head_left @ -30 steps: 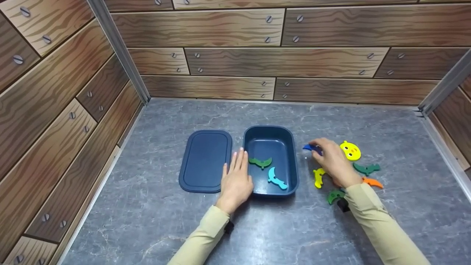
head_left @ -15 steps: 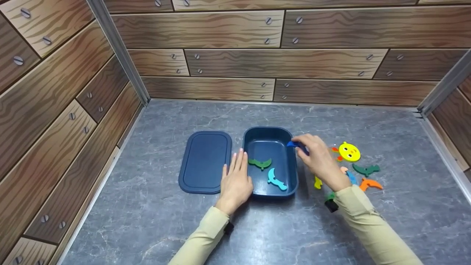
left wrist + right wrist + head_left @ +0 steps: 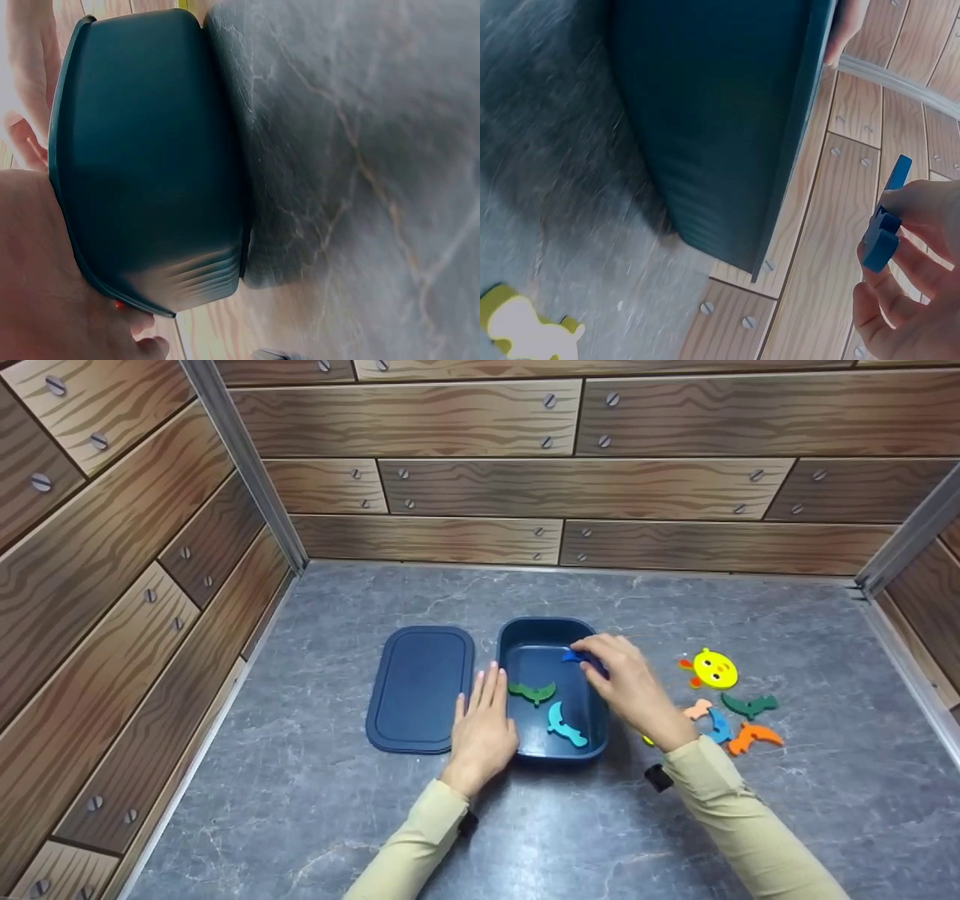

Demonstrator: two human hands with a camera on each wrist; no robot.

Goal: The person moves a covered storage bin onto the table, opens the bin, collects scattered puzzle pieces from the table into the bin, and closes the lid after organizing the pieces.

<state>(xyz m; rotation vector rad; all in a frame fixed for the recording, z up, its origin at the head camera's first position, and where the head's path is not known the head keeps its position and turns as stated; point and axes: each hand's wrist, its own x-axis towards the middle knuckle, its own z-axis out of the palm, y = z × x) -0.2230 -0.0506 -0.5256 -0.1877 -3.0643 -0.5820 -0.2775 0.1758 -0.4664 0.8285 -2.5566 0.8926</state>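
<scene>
Our right hand has its grip pinched on the blue piece, held above the far half of the box, tip pointing toward the left wall. Our left hand, straight-fingered and holding nothing, lies against the left rim. Inside, nearer the front edge, we see a green piece and a cyan piece.

Box and lid are navy, the held piece blue — the tabletop marbled grey.

3 wood-patterned walls around a marbled grey worktop suggest a work booth.
</scene>
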